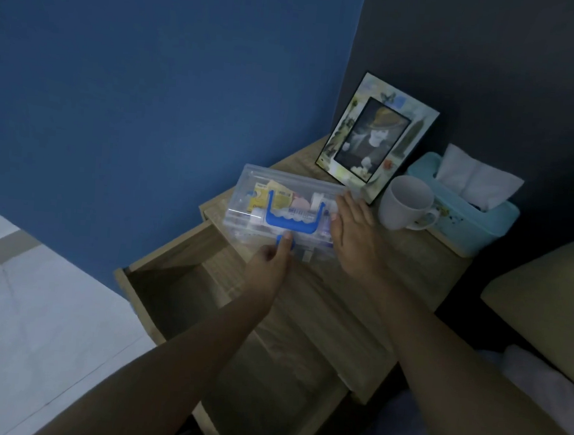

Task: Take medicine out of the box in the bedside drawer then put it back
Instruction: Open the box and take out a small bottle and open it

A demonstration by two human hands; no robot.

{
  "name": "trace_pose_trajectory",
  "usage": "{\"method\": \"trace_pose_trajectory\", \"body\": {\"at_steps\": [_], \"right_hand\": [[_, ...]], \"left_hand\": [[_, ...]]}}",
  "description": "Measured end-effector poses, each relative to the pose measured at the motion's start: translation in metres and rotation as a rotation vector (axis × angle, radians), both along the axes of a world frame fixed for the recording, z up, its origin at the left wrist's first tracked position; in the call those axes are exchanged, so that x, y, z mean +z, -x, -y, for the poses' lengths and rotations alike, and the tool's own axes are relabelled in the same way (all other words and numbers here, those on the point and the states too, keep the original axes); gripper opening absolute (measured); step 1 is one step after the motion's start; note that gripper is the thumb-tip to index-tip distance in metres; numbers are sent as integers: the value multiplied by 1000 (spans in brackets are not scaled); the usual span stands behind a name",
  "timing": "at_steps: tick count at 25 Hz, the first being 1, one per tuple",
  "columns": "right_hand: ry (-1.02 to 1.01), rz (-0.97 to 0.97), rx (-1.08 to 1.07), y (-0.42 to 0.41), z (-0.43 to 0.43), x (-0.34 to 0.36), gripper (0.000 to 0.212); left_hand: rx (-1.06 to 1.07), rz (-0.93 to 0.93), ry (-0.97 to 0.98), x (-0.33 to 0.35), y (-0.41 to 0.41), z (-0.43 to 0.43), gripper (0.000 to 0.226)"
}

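A clear plastic medicine box (260,184) with a blue handle (294,216) and a blue front latch (282,242) sits on top of the wooden bedside table (423,262), lid down. Packets and tubes of medicine (263,196) show through the lid. My left hand (272,260) is at the front of the box, its thumb pressing on the blue latch. My right hand (353,229) lies flat on the box's right end, fingers spread. Below the box the drawer (177,287) stands pulled out, and the part of it that shows holds nothing.
A picture frame (376,135) leans against the dark wall at the back. A white mug (407,204) and a teal tissue box (468,214) stand right of the medicine box. A bed edge (541,288) is at far right; pale floor (30,317) at left.
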State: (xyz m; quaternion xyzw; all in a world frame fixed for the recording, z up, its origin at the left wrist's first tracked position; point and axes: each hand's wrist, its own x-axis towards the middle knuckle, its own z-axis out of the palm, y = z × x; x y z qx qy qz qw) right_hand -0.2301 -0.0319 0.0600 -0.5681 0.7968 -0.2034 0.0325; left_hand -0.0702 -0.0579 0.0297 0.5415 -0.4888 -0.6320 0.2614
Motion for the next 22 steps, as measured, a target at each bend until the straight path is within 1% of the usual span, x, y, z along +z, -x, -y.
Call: {"method": "trace_pose_trajectory", "body": {"at_steps": [3,6,10,12,13,16,17,18,19,20,21,22], "right_hand": [[-20,-2,4,0,-2,-4,44],[-9,13,-10,2,0,-4,45],[-7,36,-32,10,-5,-4,45],[-11,38,-36,14,-7,-6,45],[-15,39,-35,15,-8,-7,45],[-30,57,-38,17,-13,-15,48],[-49,66,-30,18,-14,-17,52],[-87,66,-11,21,-16,-18,60],[-145,51,15,24,-16,-17,73],[-212,16,43,27,-15,-14,88],[-272,-36,70,29,-13,-11,101],[-318,-91,97,31,-11,-9,107]], "left_hand": [[4,-8,38,-7,0,2,41],[14,-57,11,-11,-2,4,29],[-11,-59,-19,-19,-4,-4,22],[2,-13,-3,-22,-5,-7,20],[61,28,15,-23,-7,-7,19],[328,106,58,-15,-22,1,15],[359,103,78,-11,-28,7,25],[337,84,89,-8,-33,13,40],[284,56,89,-4,-36,20,57],[209,39,85,1,-39,27,68],[136,32,88,4,-41,32,73],[83,36,100,6,-43,35,74]]}}
